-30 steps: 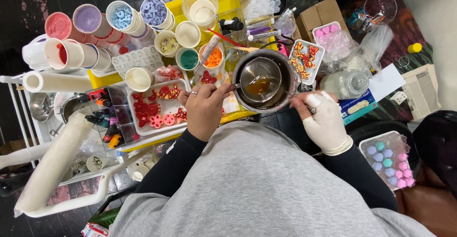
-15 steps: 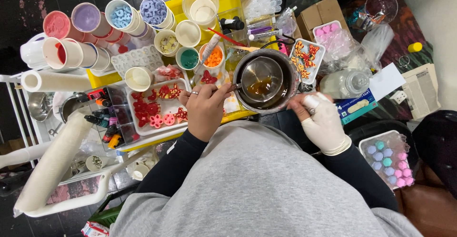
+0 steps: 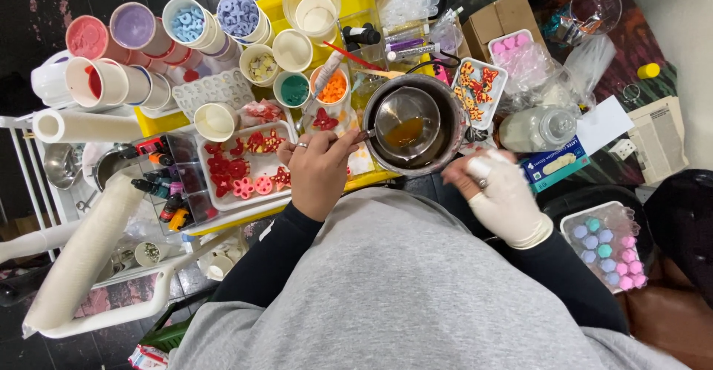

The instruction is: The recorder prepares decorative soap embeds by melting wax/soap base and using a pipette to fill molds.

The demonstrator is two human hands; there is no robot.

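My bare left hand (image 3: pixel 318 171), a ring on one finger, grips the thin handle of a small metal melting cup (image 3: pixel 405 121) holding amber liquid. The cup sits inside a larger steel pot (image 3: pixel 451 110) on the yellow table top (image 3: pixel 160 123). My right hand (image 3: pixel 499 192) wears a white glove and rests with curled fingers against the pot's near right rim; whether it holds anything is hidden. Just left of my left hand lies a white tray (image 3: pixel 215 195) of red and pink flower shapes.
Paper cups of coloured pieces (image 3: pixel 189 21) crowd the back left. A tray of orange-red shapes (image 3: pixel 475 84) and a clear jar (image 3: pixel 538 126) stand right of the pot. A white roll (image 3: pixel 82 126) lies at left, a box of pastel balls (image 3: pixel 605 244) at lower right.
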